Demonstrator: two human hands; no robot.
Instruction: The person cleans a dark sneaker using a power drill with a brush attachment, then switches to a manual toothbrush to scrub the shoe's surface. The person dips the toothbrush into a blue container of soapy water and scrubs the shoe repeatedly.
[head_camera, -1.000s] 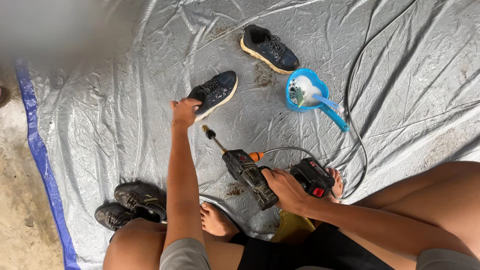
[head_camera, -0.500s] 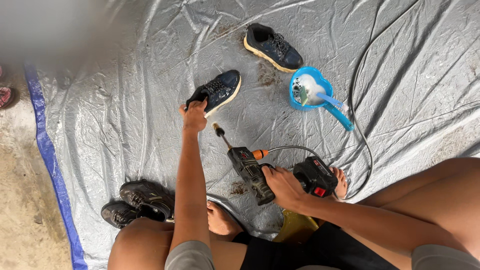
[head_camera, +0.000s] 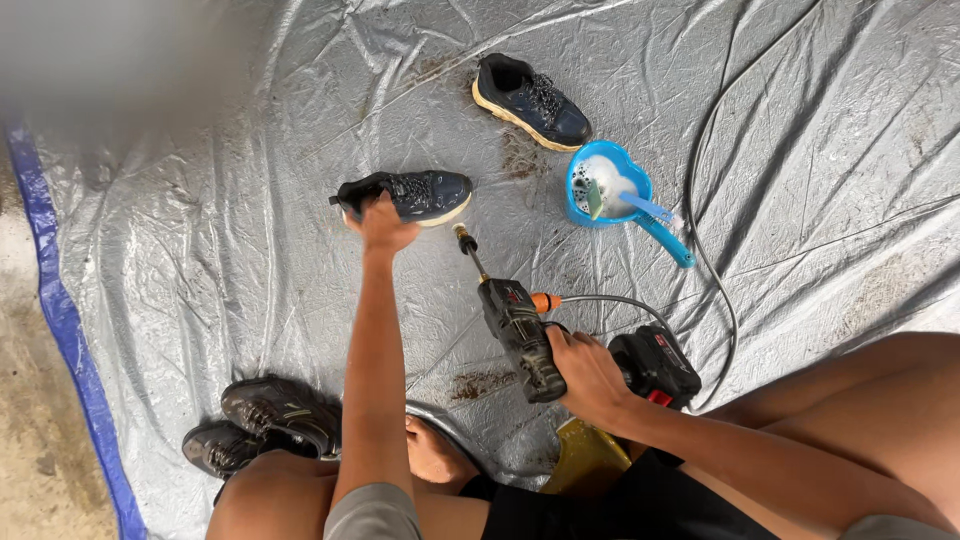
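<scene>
My left hand reaches forward and grips a dark blue sneaker with a pale sole, lying on a grey plastic sheet. My right hand holds a black hand-held spray gun by its grip. Its thin nozzle points toward the sneaker's toe, a short gap away. An orange fitting and a hose run off the gun's side. A black and red battery pack lies beside my right hand.
A second dark sneaker lies farther off. A blue scoop with foam and a brush is to its right. Two grey shoes rest by my left knee. A hose curves across the sheet. Bare ground borders its left edge.
My left hand has shifted and turned the sneaker so it lies more sideways. The spray gun stays in my right hand, nozzle near the shoe.
</scene>
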